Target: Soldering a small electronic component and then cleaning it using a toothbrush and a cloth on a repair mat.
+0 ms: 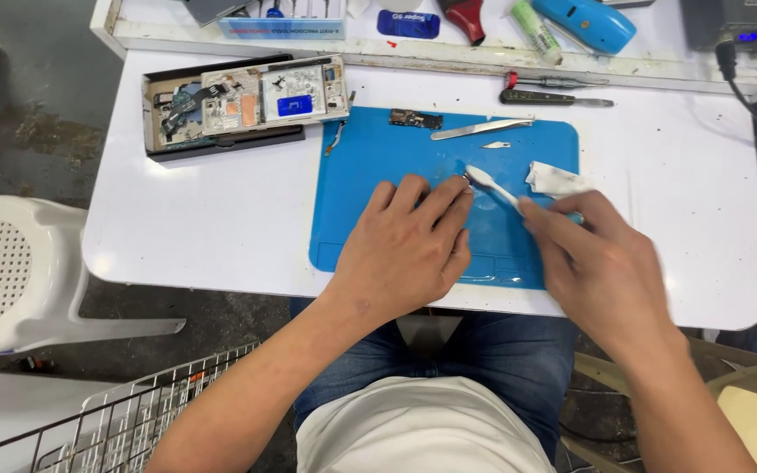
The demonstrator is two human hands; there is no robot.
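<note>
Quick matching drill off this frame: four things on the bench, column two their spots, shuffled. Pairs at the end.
1. opened phone
2. metal spudger
3. crumpled tissue
4. two screwdrivers

A. off the blue mat, on the white table along its far edge
B. on the mat's right part, by the right hand
C. on a dark tray left of the mat
D. near the mat's far edge

Pairs: 1-C, 2-D, 3-B, 4-A

What my fingers hide

My left hand (405, 250) covers the tiny part pinned beneath its fingers (449, 197); the white brush (489, 182) handle vanishes into my blurred right hand (602, 267).
</note>
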